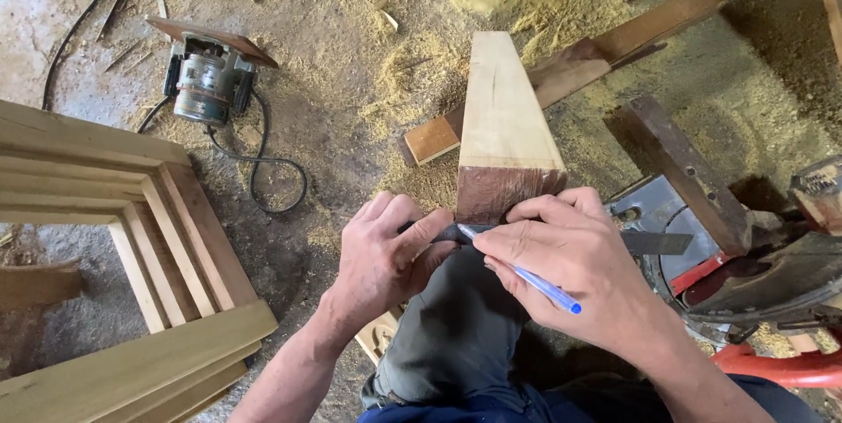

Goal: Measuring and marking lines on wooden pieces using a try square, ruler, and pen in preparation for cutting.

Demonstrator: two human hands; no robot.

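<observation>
A pale wooden beam (504, 107) slopes up toward me, its reddish cut end (500, 195) just above my knee. Across that end lies a dark flat metal ruler (653, 242), sticking out to the right. My left hand (381, 261) presses the ruler's left part against the beam end. My right hand (570, 270) holds a blue pen (526, 276) with its tip on the ruler's edge near the beam end.
A stack of pale wooden frames (132, 248) stands at the left. An electric router (203, 77) with a black cord (263, 169) lies on the sawdust-covered floor. Dark planks (675, 160) lie at the right, above a round saw machine (728, 274).
</observation>
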